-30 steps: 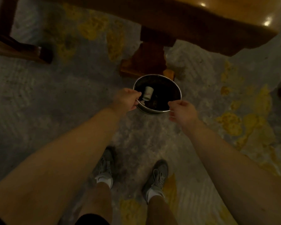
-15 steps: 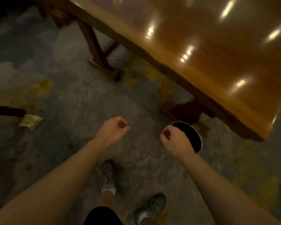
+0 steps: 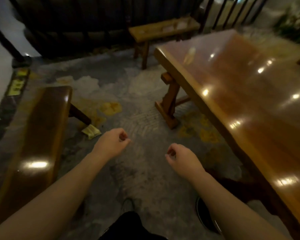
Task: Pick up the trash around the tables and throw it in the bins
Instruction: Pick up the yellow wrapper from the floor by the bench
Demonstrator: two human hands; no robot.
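A crumpled yellow wrapper [image 3: 91, 132] lies on the grey floor at the foot of the left bench's leg. My left hand [image 3: 112, 142] hovers just right of it, fingers curled in and holding nothing. My right hand [image 3: 181, 157] hangs level with it further right, fingers also curled and nothing in them. The round metal bin [image 3: 204, 217] stands on the floor under my right forearm, by the table's base; only part of its dark rim shows.
A long glossy wooden table [image 3: 249, 94] fills the right side, its trestle leg [image 3: 170, 104] ahead. A dark wooden bench [image 3: 38, 139] runs along the left, another bench [image 3: 161, 30] stands at the back by a dark railing. A floor strip lies between.
My view has lifted from the bin toward the aisle. Both hands came off the bin's rim and now hang curled in the air; the bin slid down under my right forearm.
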